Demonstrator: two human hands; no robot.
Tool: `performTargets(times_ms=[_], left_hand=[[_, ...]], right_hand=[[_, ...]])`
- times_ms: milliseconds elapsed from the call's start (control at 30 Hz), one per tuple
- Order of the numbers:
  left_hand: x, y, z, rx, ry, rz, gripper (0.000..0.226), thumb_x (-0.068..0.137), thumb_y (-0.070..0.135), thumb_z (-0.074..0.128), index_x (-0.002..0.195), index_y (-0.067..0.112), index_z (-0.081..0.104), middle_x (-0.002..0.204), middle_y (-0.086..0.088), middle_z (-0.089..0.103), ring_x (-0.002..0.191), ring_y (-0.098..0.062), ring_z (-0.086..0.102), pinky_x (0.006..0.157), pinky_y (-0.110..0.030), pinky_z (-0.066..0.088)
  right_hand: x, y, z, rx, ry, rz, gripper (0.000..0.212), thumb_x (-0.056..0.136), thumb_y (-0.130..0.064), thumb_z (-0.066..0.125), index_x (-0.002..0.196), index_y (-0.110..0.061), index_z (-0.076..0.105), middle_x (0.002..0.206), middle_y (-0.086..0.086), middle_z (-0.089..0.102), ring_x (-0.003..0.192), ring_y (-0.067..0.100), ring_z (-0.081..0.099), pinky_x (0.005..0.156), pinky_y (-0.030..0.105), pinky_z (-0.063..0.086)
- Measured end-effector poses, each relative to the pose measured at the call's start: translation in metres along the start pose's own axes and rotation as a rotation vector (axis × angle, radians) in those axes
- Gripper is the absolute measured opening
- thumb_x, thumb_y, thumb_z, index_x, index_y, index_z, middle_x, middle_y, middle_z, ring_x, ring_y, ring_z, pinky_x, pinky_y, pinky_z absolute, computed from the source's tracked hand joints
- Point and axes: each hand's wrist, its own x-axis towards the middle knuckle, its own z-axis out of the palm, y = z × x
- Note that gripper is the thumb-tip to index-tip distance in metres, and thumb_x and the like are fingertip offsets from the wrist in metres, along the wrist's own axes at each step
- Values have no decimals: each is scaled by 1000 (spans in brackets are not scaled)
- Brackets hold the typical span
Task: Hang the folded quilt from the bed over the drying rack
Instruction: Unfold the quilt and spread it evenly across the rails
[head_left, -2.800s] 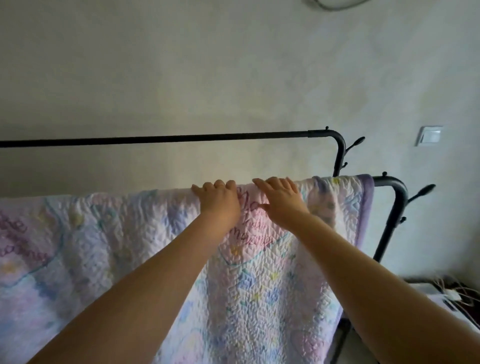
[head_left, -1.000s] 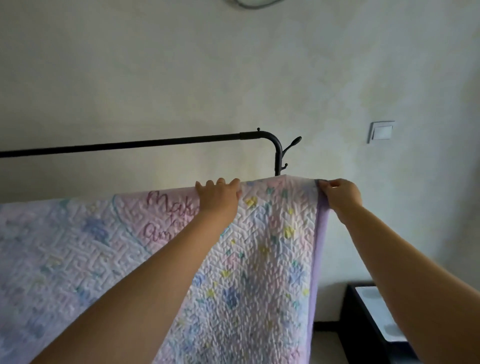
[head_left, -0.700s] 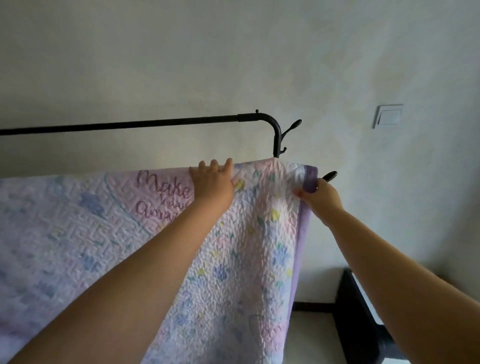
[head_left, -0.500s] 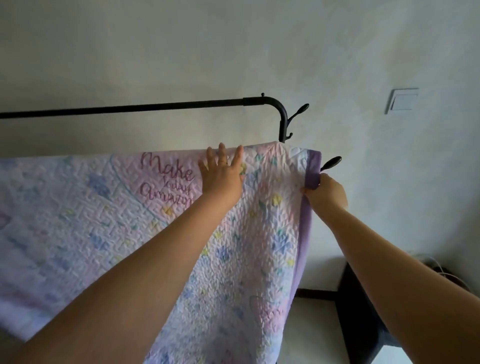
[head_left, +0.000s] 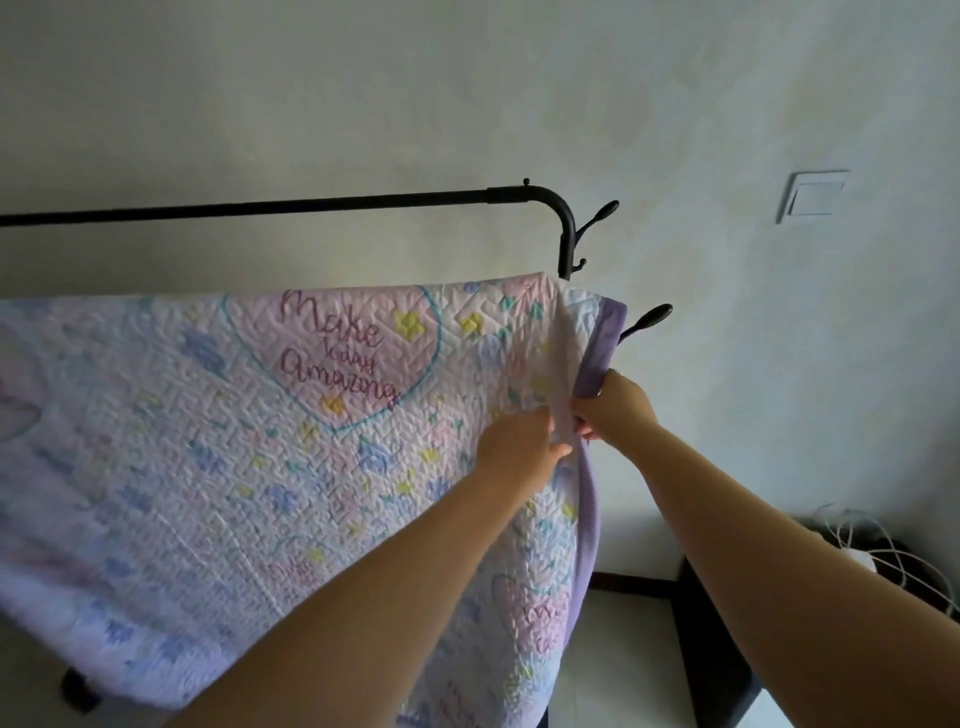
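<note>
1. Pastel quilted cotton, pink, blue and lilac: quilt (head_left: 218, 447) draped over the lower bar of the drying rack (head_left: 291, 207), hanging down the near side, with the bar itself hidden under the fold.
2. Printed across the upper middle: a teal heart outline around the words "Make today Amazing", with small yellow and blue flowers scattered about.
3. Purple border (head_left: 597, 358) running down the quilt's right edge, slightly pulled out from the rest of the cloth.
4. Left hand (head_left: 519, 441) at that right edge, fingers curled into the cloth and pinching a fold of it.
5. Right hand (head_left: 613, 405) just beside the left, nearly touching it, fingers closed around the purple border.
6. Black metal upper bar of the rack bare, running from the left to a bend at the right, with a knobbed hook (head_left: 600, 215) beyond the bend.
7. Second knobbed hook (head_left: 649, 319) poking out just past the quilt's top right corner.
8. Pale wall (head_left: 467, 93) behind, with a white switch plate (head_left: 813, 197) at the upper right.
9. Dark furniture (head_left: 711, 649) at the lower right, with white cords (head_left: 883, 551) coiled on top.
</note>
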Motion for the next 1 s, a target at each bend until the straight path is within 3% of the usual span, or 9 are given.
performTargets(times_ms=[133,233,433,600,667,767,833,933,1000], left_hand=[[4,19,32,-205,20,-106,55,89,44,61,133,13,49,123,-12,64,115,-29,59,95,-35,45],[12,24,66,-413,18,-349,46,93,47,51,117,8,55,105,-14,68,99,-30,66,87,-36,53],[3,-24,115,-582,-158,-750,33,96,22,49,117,0,61,119,-17,64,106,-30,62,86,-31,49],[-32,-47,133,-824,-221,-663,35,97,23,54,129,9,55,114,-14,61,92,-23,54,74,-29,41],[-39,-43,144,-896,-363,-615,40,98,25,54,136,16,48,128,-10,58,108,-27,55,83,-35,44],[-48,-40,156,-1104,-486,-590,38,95,22,61,131,17,52,127,-14,62,112,-32,59,90,-47,48],[-52,-39,160,-1136,-486,-547,36,93,20,62,129,21,53,127,-12,62,115,-32,58,93,-47,48],[-58,-32,166,-960,-578,-428,62,94,12,61,148,26,33,142,-12,51,118,-18,54,85,-24,49],[-62,-28,175,-853,-618,-388,74,93,10,61,151,34,23,150,-12,41,132,-17,46,95,-24,44]], right_hand=[[2,-15,5,-69,1,30,23,76,-17,57,94,-5,66,87,14,71,79,33,69,65,34,54],[6,-14,15,175,-32,27,34,69,-21,56,94,1,63,81,16,72,78,36,71,72,44,59],[-6,-4,22,510,-13,-10,22,78,-4,59,98,-3,49,72,12,62,77,41,70,71,53,60],[-9,16,31,218,-44,-78,45,76,-31,71,111,-6,55,98,9,65,92,33,65,82,46,54],[-14,22,36,-22,-166,-40,58,76,-40,74,120,-6,55,100,7,62,88,28,62,73,36,51],[-18,34,48,-188,-321,64,41,79,-30,68,109,-4,60,90,10,69,63,23,61,54,29,48],[-16,44,49,-248,-244,100,30,80,-27,66,103,-8,60,97,12,71,73,28,66,58,28,49],[-16,65,46,-309,-58,140,32,86,-32,59,113,-16,59,110,10,66,101,32,64,73,32,44],[-17,77,49,-336,-19,182,31,91,-33,52,117,-17,56,113,9,64,105,32,63,76,33,44]])
